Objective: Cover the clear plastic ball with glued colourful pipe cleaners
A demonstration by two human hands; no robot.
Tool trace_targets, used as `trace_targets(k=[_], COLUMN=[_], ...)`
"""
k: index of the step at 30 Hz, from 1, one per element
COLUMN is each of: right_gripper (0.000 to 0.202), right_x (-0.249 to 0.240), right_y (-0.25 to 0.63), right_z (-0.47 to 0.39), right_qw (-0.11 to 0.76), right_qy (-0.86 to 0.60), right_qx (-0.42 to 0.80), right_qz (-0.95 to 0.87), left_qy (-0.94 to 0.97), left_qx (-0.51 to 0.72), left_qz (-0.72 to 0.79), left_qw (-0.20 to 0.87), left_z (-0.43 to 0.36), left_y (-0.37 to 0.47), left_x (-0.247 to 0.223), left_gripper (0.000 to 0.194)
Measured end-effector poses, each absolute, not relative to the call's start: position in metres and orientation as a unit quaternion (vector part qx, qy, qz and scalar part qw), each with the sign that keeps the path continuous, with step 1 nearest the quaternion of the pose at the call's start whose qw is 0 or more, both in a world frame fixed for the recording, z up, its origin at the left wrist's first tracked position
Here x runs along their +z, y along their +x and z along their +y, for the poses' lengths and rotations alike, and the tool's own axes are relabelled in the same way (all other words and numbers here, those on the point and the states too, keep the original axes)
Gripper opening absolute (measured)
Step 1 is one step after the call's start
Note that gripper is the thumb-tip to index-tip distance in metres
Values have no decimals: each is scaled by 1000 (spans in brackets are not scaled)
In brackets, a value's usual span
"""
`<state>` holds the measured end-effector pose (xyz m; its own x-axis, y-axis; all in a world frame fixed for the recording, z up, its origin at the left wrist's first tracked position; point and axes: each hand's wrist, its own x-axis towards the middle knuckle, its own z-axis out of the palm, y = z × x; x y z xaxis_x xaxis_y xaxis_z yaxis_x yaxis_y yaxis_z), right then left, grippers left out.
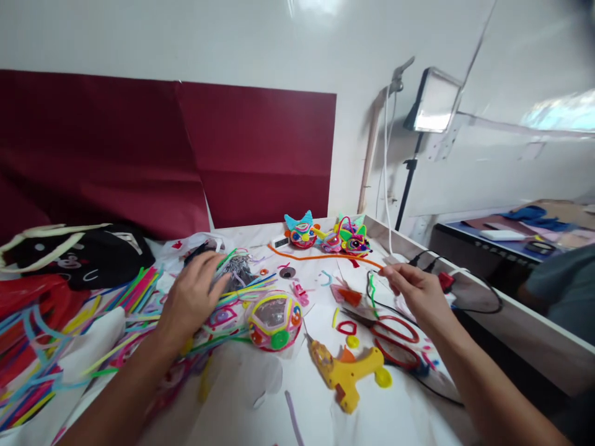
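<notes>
My right hand (pixel 416 291) pinches one end of a long orange pipe cleaner (pixel 325 257), which stretches left across the back of the table. My left hand (pixel 193 294) hovers with its fingers apart over a pile of colourful pipe cleaners (pixel 253 290), beside a bundle of silver tinsel strands (pixel 238 271). Right of the left hand sits a round clear craft piece (pixel 274 319) edged in yellow and pink, with a green button on it. A yellow glue gun (pixel 346 368) lies in front of red-handled scissors (pixel 395 337), between my hands.
Finished colourful animal-like crafts (pixel 303 229) stand at the back. A black bag (pixel 88 254) and more pipe cleaners (pixel 134 291) fill the left side. Black cables run along the raised table edge (pixel 511 297) at right. A lamp (pixel 434 102) stands behind; a person's sleeve (pixel 567 291) shows far right.
</notes>
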<state>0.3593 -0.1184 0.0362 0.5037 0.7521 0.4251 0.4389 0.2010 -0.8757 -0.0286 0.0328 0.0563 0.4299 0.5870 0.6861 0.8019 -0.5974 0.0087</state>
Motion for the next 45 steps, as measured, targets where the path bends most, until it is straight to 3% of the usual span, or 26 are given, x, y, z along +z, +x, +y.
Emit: trace_targets(k=[4, 9, 22, 28, 35, 45], right_gripper=[44, 40, 39, 41, 40, 39], right_x=[39, 39, 34, 19, 4, 20], right_y=[341, 329, 326, 332, 358, 348], right_z=[-138, -160, -198, -204, -205, -183], right_qw=[618, 616, 608, 585, 492, 384], right_qy=[-587, -554, -487, -482, -573, -581], right_qx=[196, 293, 445, 489, 334, 255], right_qz=[-485, -477, -441, -432, -564, -671], left_qy=[-876, -894, -810, -853, -929, -913], left_qx=[-284, -250, -302, -277, -234, -215], left_qz=[-305, -162, -127, -105, -97, -227], left_qw=[242, 334, 486, 429, 270, 262], left_z=[-22, -31, -73, -86, -120, -87], left_y=[3, 15, 8, 2, 9, -5], left_x=[93, 91, 101, 94, 82, 60], left_gripper=[39, 31, 18, 15, 16, 24])
